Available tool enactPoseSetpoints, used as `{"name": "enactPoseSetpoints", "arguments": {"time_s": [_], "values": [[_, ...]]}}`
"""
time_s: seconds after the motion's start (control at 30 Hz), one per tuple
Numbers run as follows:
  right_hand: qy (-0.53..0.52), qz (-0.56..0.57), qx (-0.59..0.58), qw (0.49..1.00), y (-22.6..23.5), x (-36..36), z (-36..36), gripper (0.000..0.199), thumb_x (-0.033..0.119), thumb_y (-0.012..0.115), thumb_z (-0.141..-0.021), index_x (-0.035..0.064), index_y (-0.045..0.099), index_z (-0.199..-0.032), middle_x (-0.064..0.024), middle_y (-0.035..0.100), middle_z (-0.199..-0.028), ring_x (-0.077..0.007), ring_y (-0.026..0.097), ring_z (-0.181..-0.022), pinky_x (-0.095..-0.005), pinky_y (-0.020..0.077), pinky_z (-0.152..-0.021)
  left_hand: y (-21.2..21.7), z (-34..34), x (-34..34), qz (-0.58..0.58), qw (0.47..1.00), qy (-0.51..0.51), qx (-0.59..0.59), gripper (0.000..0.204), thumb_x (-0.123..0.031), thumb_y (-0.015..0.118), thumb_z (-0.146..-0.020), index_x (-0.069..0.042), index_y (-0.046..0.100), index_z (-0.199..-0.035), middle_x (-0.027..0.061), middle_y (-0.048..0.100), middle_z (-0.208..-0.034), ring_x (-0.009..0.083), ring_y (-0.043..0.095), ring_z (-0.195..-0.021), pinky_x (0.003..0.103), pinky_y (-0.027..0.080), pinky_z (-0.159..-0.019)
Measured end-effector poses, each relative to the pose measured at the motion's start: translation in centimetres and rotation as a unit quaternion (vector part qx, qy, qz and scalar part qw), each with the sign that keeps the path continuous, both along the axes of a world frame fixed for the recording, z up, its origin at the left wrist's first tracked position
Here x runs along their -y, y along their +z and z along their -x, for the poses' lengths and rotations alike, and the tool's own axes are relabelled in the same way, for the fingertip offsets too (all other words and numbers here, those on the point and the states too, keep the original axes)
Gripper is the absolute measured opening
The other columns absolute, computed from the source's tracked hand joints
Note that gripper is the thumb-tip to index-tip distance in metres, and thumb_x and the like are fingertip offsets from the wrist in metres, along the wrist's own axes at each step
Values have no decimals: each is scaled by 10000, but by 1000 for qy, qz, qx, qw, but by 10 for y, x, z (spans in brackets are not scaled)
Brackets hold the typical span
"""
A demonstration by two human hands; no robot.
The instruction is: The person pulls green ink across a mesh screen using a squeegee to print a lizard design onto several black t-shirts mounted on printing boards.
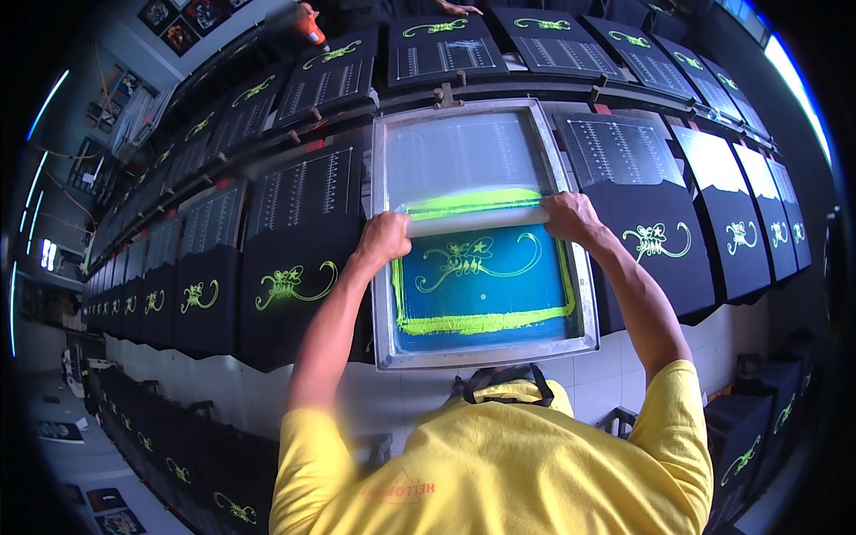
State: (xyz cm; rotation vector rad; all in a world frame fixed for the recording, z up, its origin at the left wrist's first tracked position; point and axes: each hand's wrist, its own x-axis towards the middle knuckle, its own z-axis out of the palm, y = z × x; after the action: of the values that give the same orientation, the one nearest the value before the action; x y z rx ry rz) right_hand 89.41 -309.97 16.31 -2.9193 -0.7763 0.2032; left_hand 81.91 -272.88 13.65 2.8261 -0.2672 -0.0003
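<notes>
A metal-framed printing screen (pixel 382 303) lies in front of me on one board of a long row. Across its mesh runs a pale squeegee (pixel 477 222), gripped at its left end by my left hand (pixel 384 237) and at its right end by my right hand (pixel 574 218). Both hands have their fingers wrapped round it. Bright yellow-green ink (pixel 473 201) is banked along its far side. Nearer me, the blue stencil area (pixel 481 297) shows a curly line design, with an ink strip (pixel 481 323) along its near edge. The board beneath is mostly hidden.
Black fabric pieces (pixel 290 283) with the same green design cover boards on both sides. A second row of printed black pieces (pixel 441 31) stands beyond. At the far side, another person's hand (pixel 458 8) rests near it, and an orange heat gun (pixel 311 29) is held.
</notes>
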Motion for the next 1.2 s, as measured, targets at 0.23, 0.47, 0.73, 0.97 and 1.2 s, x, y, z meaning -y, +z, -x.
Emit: {"name": "enactPoseSetpoints", "arguments": {"time_s": [0.23,0.47,0.73,0.97,1.2], "values": [[63,-54,86,993,13,24,58,202,90,678,-724,46,645,-918,-125,664,-902,-314,683,-865,-443,557,-731,33,62,13,29,996,-3,83,234,21,575,-716,-16,699,-911,200,706,-948,404,686,-821,474,575,-753],[56,-99,83,990,-21,46,189,331,50,716,-657,39,627,-975,-106,651,-968,-283,661,-952,-414,565,-758,4,188,44,34,995,0,94,364,69,603,-683,4,691,-1030,148,701,-1106,313,675,-1032,391,565,-883],[36,-71,61,995,-60,54,243,600,145,806,-629,31,573,-1169,-141,545,-1301,-339,493,-1258,-448,424,-1042,-31,242,63,-7,999,22,41,474,56,593,-726,9,582,-1198,140,568,-1278,310,507,-1267,424,409,-1094],[44,-88,14,995,-59,61,257,824,365,872,-628,-12,513,-1268,-169,451,-1391,-371,394,-1340,-480,355,-1095,-38,262,74,-71,997,31,18,578,-50,579,-767,-1,486,-1335,159,470,-1391,325,375,-1382,496,265,-1180],[-64,-259,30,963,-55,81,239,460,153,693,-829,-28,568,-1233,-221,528,-1317,-405,492,-1243,-481,421,-1037,-18,252,47,146,989,15,-7,745,-390,688,-858,8,417,-1425,205,424,-1462,384,358,-1385,476,287,-1161]]}}
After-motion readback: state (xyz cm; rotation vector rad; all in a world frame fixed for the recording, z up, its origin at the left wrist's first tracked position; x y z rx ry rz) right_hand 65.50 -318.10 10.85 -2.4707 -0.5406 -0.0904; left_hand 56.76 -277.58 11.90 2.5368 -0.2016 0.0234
